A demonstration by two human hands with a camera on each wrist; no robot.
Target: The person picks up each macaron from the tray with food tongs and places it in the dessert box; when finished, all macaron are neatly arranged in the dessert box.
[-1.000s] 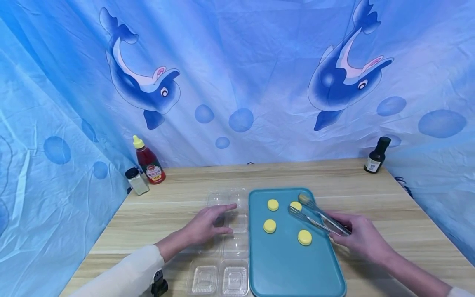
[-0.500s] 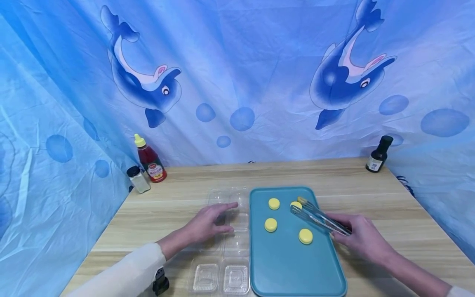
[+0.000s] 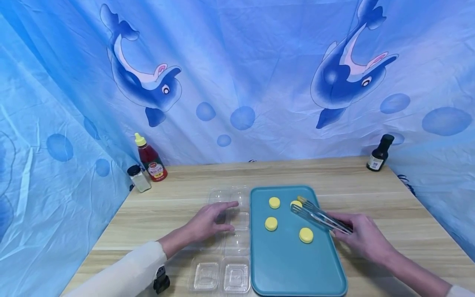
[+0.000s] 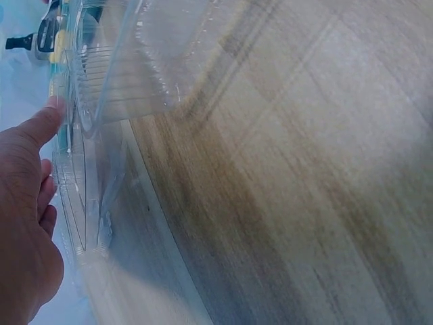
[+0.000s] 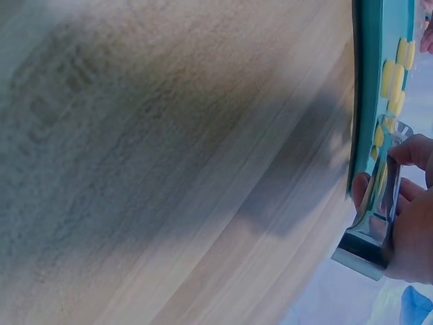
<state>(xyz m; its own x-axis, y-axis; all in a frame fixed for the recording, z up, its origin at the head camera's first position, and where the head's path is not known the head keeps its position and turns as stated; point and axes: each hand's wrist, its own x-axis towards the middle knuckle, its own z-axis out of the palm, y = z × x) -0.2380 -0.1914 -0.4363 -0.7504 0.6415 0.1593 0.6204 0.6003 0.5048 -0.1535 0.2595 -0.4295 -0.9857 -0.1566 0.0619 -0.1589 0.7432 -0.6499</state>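
My right hand (image 3: 365, 237) grips a pair of metal tongs (image 3: 324, 218) over the right edge of a teal tray (image 3: 293, 272). The tongs' tips stand on either side of the back right yellow macaron (image 3: 296, 203); whether they touch it, I cannot tell. Three other yellow macarons, such as the front one (image 3: 306, 235), lie on the tray. With fingers and thumb spread, my left hand (image 3: 204, 220) lies at the clear plastic containers (image 3: 236, 277) left of the tray. In the left wrist view the fingertips (image 4: 53, 107) appear against the container's side (image 4: 101, 61).
A red sauce bottle (image 3: 153, 163) with a yellow cap and a black-lidded jar (image 3: 139, 179) stand at the back left of the wooden table (image 3: 178, 198). At the back right is a dark bottle (image 3: 380, 152). A blue dolphin curtain (image 3: 274, 90) hangs behind.
The tongs' tips have drawn closer together around the back right macaron. My left hand has stayed in place; the whole head view has shifted slightly.
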